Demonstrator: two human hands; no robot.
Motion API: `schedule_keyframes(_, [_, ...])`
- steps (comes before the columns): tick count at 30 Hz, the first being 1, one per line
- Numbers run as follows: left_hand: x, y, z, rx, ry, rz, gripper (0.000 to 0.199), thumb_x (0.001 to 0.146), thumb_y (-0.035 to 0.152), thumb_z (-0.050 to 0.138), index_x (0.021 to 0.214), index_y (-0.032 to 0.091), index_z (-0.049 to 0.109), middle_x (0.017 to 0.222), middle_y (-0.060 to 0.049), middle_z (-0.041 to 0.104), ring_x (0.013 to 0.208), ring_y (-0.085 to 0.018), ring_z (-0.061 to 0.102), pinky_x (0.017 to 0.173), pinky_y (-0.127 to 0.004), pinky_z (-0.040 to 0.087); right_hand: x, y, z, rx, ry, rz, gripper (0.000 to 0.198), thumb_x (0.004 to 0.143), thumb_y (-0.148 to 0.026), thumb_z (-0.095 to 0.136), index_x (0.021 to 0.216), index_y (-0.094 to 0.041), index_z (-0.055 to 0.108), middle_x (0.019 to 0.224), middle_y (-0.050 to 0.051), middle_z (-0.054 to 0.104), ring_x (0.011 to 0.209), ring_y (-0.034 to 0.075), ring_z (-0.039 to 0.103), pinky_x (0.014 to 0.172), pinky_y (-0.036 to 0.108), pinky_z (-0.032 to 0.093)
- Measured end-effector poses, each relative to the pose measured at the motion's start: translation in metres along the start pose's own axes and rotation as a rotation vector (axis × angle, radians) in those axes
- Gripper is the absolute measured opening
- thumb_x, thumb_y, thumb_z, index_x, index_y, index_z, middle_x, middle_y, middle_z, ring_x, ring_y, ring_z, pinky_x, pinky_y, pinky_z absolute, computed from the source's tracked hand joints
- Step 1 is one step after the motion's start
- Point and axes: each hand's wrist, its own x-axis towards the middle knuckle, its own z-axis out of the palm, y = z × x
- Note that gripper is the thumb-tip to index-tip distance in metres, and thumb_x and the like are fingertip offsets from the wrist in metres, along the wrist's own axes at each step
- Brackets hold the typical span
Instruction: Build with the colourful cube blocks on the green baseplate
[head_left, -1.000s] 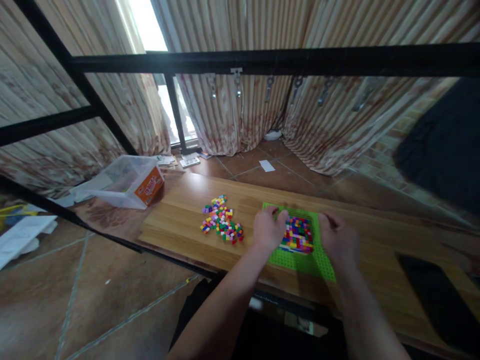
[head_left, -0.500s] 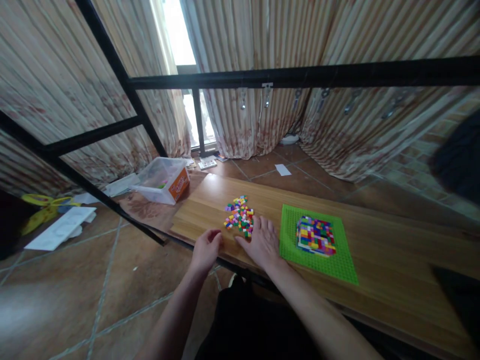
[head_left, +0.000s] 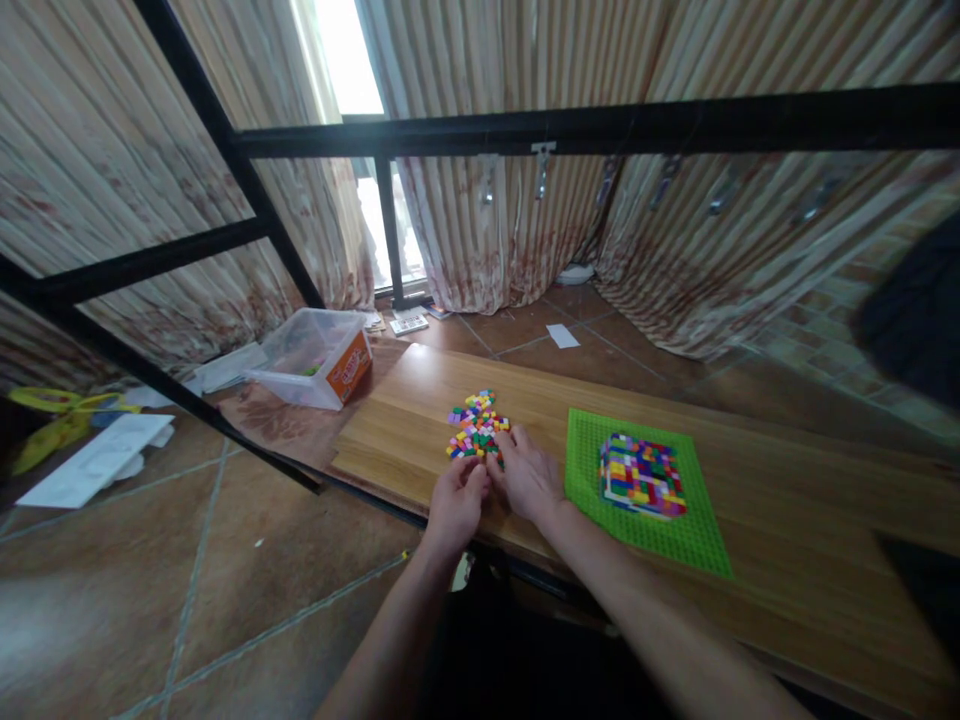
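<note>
The left hand (head_left: 456, 502) now meets the right hand (head_left: 529, 478) at the near edge of the loose bricks (head_left: 480, 425); half a second ago it was apart from it, farther left by the table's edge. A second ago both hands were at the green plate (head_left: 589, 490), which now lies just right of the right hand with the built block (head_left: 641, 475) on it. The left hand is half curled, thumb close to the forefinger; the right hand is bent, its fingers reaching down at the bricks. Whether either one grips a brick, I cannot tell.

The wooden table (head_left: 405, 400) runs under both hands and on to the right. Beyond the left hand, to its left, a clear box (head_left: 292, 345) with an orange label stands past the table's end. Tiled floor (head_left: 142, 590) spreads left of the left hand. Far ahead of the hands hang striped curtains (head_left: 495, 240), with a black rail (head_left: 600, 128) in front of them.

The fingertips hide the nearest bricks. Well right of the right hand, a dark slab (head_left: 919, 585) is cut off by the picture's edge, and a dark shape (head_left: 915, 300) above it is too blurred to name.
</note>
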Motion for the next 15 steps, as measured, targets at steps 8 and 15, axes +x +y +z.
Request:
schedule_keyframes(8, [-0.0054,-0.003,0.0006,-0.069,-0.001,0.019,0.029,0.068,0.033,0.073,0.089,0.015,0.069,0.079,-0.004,0.068,0.069,-0.012,0.062,0.066,-0.022,0.049,-0.0021,0.0014,0.0019,0.01,0.001,0.028,0.025,0.095,-0.039,0.042,0.099,-0.021,0.058,0.104,0.007,0.055,0.09,0.019,0.057,0.065,0.028,0.04])
schedule_keyframes(15, [-0.0047,-0.0077,0.0005,-0.063,0.017,0.041,0.03,0.068,0.035,0.072,0.091,0.015,0.069,0.08,-0.004,0.068,0.071,-0.012,0.061,0.068,-0.023,0.048,-0.0009,0.003,0.0007,0.023,0.04,-0.037,0.017,0.093,-0.032,0.045,0.093,-0.019,0.056,0.099,0.007,0.058,0.096,0.022,0.053,0.072,0.03,0.04])
